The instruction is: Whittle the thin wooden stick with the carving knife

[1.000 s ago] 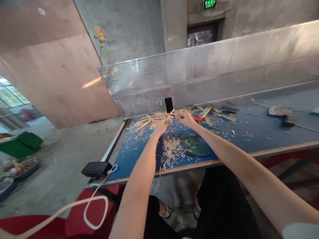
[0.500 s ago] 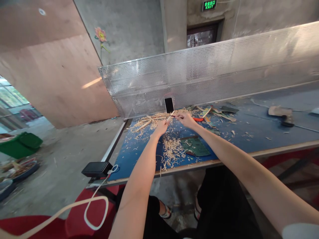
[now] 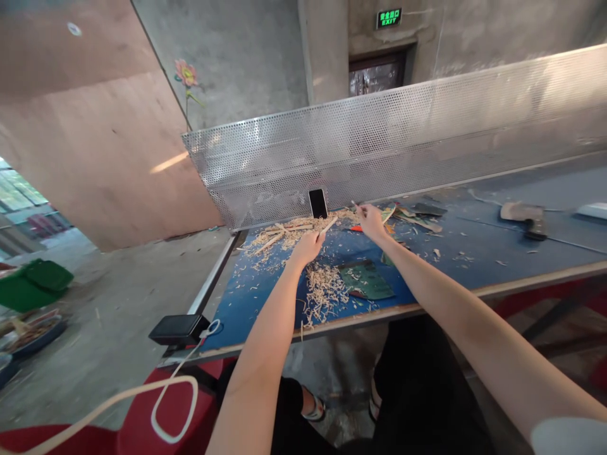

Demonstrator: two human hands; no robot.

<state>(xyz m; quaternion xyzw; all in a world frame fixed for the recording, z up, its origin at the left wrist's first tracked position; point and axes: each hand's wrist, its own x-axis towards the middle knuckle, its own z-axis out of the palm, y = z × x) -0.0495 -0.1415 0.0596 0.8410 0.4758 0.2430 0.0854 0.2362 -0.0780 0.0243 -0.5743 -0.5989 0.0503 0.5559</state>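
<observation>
My left hand point(image 3: 308, 246) is closed round a pale wooden stick point(image 3: 329, 224), which points up and away to the right. To its right, my right hand point(image 3: 372, 222) is raised over the table with its fingers pinched. A small thin piece shows at those fingertips, too small to name. The two hands are apart, and the stick's tip touches nothing I can see. Curled wood shavings point(image 3: 325, 291) lie in a heap below the hands on the blue tabletop point(image 3: 265, 287). Just behind the hands, a phone point(image 3: 318, 203) leans against the perforated metal screen point(image 3: 379, 133).
Thin wood strips point(image 3: 270, 243) lie among shavings at the left. A dark green sheet point(image 3: 367, 280) lies near the front edge. Beyond the right hand are a red object point(image 3: 355, 228), scraps and a cleaver-like tool point(image 3: 524, 218). A black box point(image 3: 180, 330) with a white cable sits at the left corner.
My right hand has moved right, away from the stick's tip. My left hand still grips the stick in nearly the same place. The whole view has shifted slightly.
</observation>
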